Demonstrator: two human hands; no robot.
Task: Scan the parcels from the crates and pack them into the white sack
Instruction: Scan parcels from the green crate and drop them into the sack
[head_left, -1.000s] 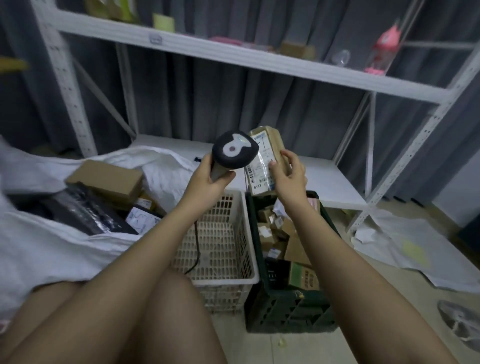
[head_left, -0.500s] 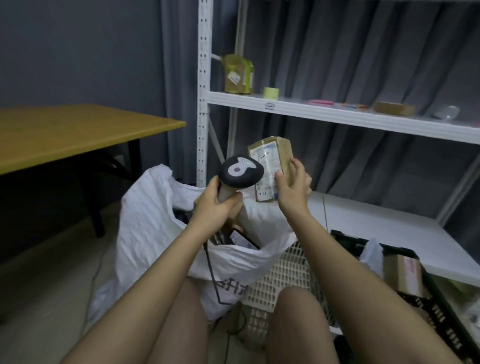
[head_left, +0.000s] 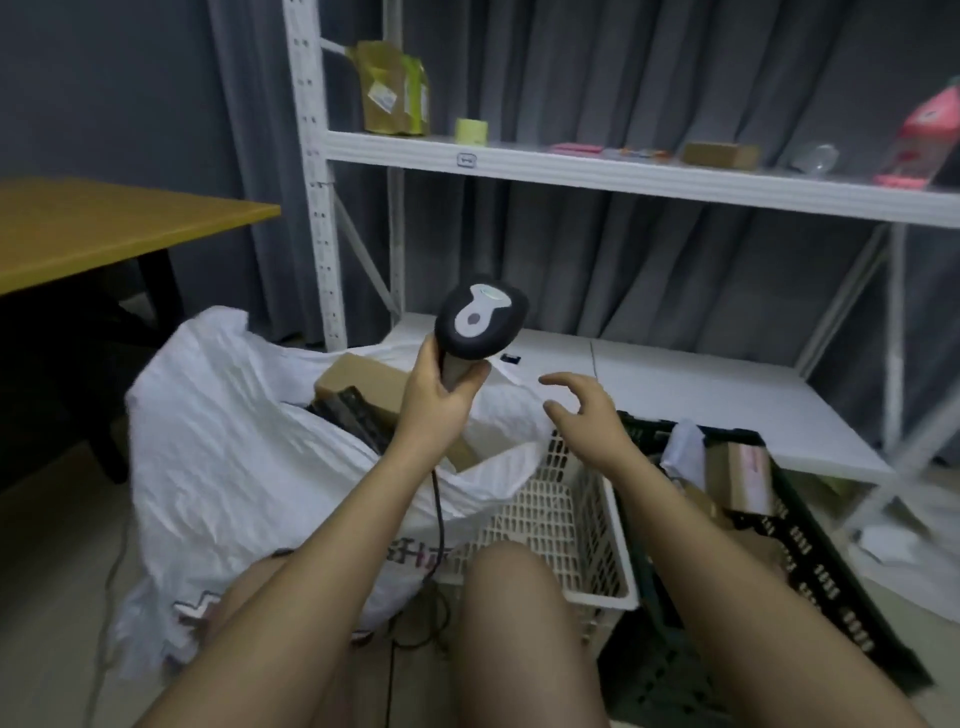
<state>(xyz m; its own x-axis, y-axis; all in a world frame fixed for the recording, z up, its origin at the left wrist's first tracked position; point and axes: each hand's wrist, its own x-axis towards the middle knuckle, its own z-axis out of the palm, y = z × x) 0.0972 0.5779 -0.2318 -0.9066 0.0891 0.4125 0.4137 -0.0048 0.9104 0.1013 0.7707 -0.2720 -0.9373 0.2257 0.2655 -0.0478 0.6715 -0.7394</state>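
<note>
Head view: your left hand (head_left: 441, 400) grips the scanner (head_left: 480, 322), right hand (head_left: 582, 410) empty, fingers loose. Reach for the green crate (head_left: 810, 551) and lift a parcel (head_left: 740, 475) label-up.

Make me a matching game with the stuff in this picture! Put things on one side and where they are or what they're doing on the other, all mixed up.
Things:
1. scanner
2. right hand
3. tape roll
4. white crate

Places or states:
A. on the upper shelf
B. between the sack and the dark crate
C. gripped by the left hand
D. empty, fingers spread

Pairs: 1-C, 2-D, 3-A, 4-B

The left hand holds the scanner over the sack; the white crate sits left of the dark crate.
</note>
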